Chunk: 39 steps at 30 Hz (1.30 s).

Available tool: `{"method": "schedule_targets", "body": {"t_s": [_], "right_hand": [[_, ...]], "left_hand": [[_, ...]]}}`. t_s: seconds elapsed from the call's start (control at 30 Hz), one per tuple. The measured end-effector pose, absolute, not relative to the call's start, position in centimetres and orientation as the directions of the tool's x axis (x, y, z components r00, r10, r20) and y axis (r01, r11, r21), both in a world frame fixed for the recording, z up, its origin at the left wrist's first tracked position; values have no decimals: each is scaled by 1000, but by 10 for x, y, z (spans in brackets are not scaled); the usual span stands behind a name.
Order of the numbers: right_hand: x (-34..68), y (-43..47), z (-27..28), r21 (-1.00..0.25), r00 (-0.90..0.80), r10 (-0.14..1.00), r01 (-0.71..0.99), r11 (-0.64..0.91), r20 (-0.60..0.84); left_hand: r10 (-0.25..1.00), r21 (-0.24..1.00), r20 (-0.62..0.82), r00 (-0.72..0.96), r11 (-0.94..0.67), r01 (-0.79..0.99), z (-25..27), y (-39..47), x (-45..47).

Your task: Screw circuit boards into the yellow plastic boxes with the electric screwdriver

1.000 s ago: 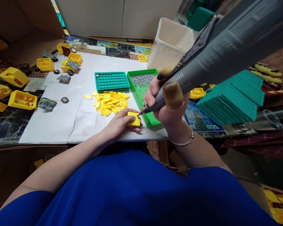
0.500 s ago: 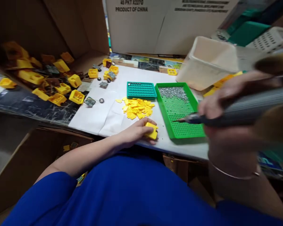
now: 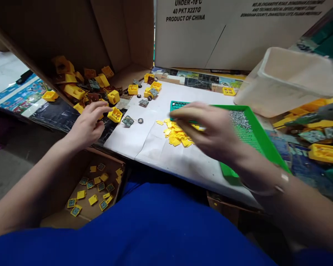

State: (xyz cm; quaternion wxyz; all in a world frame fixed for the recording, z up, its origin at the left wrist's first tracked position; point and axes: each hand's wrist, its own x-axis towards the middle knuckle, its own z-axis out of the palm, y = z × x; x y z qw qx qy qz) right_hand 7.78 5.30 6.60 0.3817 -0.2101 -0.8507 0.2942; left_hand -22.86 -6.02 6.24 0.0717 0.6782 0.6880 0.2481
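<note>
My left hand (image 3: 87, 123) reaches to the side of the big carton, its fingers apart and holding nothing that I can see. Close to its fingertips lies an open yellow plastic housing (image 3: 115, 115). Motion smears my right hand (image 3: 211, 129), which hovers over a teal ridged tray (image 3: 177, 104) and a heap of small flat yellow pieces (image 3: 176, 135); whether anything is between its fingers is unclear. Behind my right forearm is a green perforated tray (image 3: 254, 125) with many small silvery screws (image 3: 240, 120). At the right edge an electric screwdriver (image 3: 319, 115) is partly in view.
A carton (image 3: 138, 37) on its side holds a pile of yellow housings. Below the table, another carton (image 3: 58, 218) holds finished-looking yellow units with circuit boards. On white paper sit a circuit board (image 3: 128, 121) and a small round wired part (image 3: 140, 120). A whitish bin (image 3: 285, 83) stands back right.
My right hand has let go of the electric screwdriver and moved left over the yellow pieces. My left hand no longer holds the yellow housing and has moved left. The view has turned left.
</note>
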Motion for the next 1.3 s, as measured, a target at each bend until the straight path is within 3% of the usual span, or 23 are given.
{"method": "schedule_targets", "body": {"t_s": [0.07,0.13,0.2,0.33,0.43,0.57,0.67,0.77,0.87,1.0,1.1,1.23,1.3], "right_hand": [[34,65,52,-577,-830,478,248,778,287],[-5,78,36,-454,-859,508,427,782,66],[-34,88,23,-359,-849,528,489,795,11],[-48,96,16,-324,-862,507,475,818,19],[-32,96,30,-325,-843,536,495,806,47],[9,81,50,-360,-801,556,463,810,221],[48,57,46,-211,-819,469,420,883,331],[85,29,25,-3,-870,369,389,921,328],[111,9,3,69,-912,286,319,945,295],[122,2,-12,-14,-918,286,293,956,276],[119,3,-18,-113,-871,396,380,918,291],[116,4,-20,-273,-795,557,495,825,241],[117,3,-17,-414,-760,616,502,759,207]], "left_hand": [[985,416,164,58,-122,901,62,-36,-240],[991,442,45,125,-132,887,61,-19,-250],[992,453,-24,126,-102,886,60,-10,-258],[994,416,-5,111,-99,904,60,-12,-263],[996,259,39,82,-89,962,55,-22,-252],[997,79,70,36,-41,996,38,-36,-211],[984,39,132,120,-126,991,25,-44,-170],[963,98,140,229,-243,965,17,-50,-138],[964,157,66,259,-266,951,16,-55,-128],[947,363,-1,322,-300,882,23,-61,-146],[942,534,-43,333,-260,804,28,-58,-162],[903,543,-162,398,-256,800,32,-48,-163],[893,544,-185,411,-256,799,34,-45,-156]]}}
